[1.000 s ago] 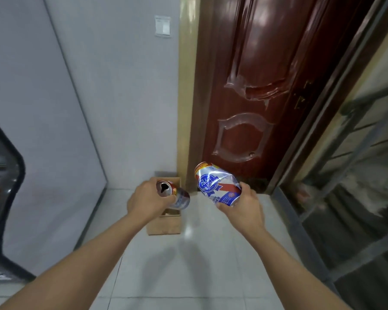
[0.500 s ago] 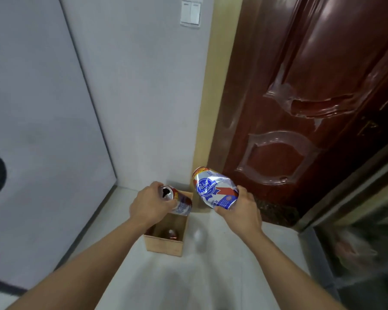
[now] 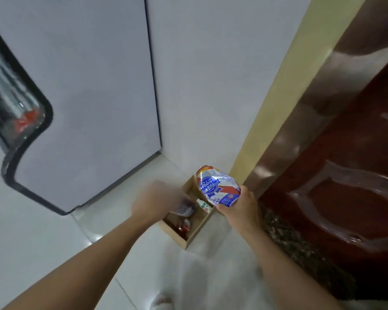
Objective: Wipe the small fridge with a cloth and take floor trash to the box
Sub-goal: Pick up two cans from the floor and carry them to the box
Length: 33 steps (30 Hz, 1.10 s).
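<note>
Our right hand [image 3: 238, 205] grips a crumpled blue, white and red aluminium beer can [image 3: 217, 186] above the small open cardboard box [image 3: 189, 237] on the pale tiled floor [image 3: 54, 238]. Our blurred left hand [image 3: 154, 201] curls around a smaller dented can [image 3: 185, 208] over the box, which holds other trash.

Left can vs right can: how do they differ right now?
Left can is blurred, low over the box; right can is sharp, higher by the box's far side. Right shows a blue-ribbon label and dents; left's label is unreadable. Each is gripped by one hand: left, right.
</note>
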Tool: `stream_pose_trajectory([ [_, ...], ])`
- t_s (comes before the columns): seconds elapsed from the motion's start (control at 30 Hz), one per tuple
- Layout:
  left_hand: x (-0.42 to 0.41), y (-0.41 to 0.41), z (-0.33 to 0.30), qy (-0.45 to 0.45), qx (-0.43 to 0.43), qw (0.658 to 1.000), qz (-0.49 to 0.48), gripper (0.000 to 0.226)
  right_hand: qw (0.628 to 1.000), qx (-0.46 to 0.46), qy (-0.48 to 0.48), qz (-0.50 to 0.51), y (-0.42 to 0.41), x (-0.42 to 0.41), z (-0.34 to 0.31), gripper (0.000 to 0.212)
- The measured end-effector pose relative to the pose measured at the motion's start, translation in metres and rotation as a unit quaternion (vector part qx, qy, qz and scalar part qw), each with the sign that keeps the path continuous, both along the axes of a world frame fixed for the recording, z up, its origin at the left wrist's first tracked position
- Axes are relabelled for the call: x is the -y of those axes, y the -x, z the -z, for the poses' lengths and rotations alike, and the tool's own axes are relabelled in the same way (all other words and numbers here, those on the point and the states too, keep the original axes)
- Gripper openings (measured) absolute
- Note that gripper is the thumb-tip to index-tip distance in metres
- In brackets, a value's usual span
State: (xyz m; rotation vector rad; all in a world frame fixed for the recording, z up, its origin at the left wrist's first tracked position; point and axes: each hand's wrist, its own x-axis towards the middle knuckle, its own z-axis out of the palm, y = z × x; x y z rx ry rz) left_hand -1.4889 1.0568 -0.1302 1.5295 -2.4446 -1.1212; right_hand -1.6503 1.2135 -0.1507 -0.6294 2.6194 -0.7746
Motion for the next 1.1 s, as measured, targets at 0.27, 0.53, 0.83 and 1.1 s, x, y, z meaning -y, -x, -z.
stream_pose_trajectory([
  [0.27,0.040,0.043,0.073,-0.065,0.024,0.995,-0.077,0.053,0.996,0.032,-0.064,-0.057,0.059,0.060,0.063,0.084],
  [0.53,0.071,0.092,0.157,-0.149,0.074,0.981,-0.102,0.050,0.981,0.069,-0.157,-0.091,0.104,0.107,0.145,0.086],
  [0.83,0.092,0.145,0.293,-0.200,0.119,0.962,-0.144,0.051,0.964,0.130,-0.190,-0.132,0.149,0.156,0.283,0.087],
  [1.1,0.100,0.191,0.441,-0.239,0.139,0.941,-0.193,0.050,0.950,0.168,-0.200,-0.170,0.185,0.182,0.429,0.086],
])
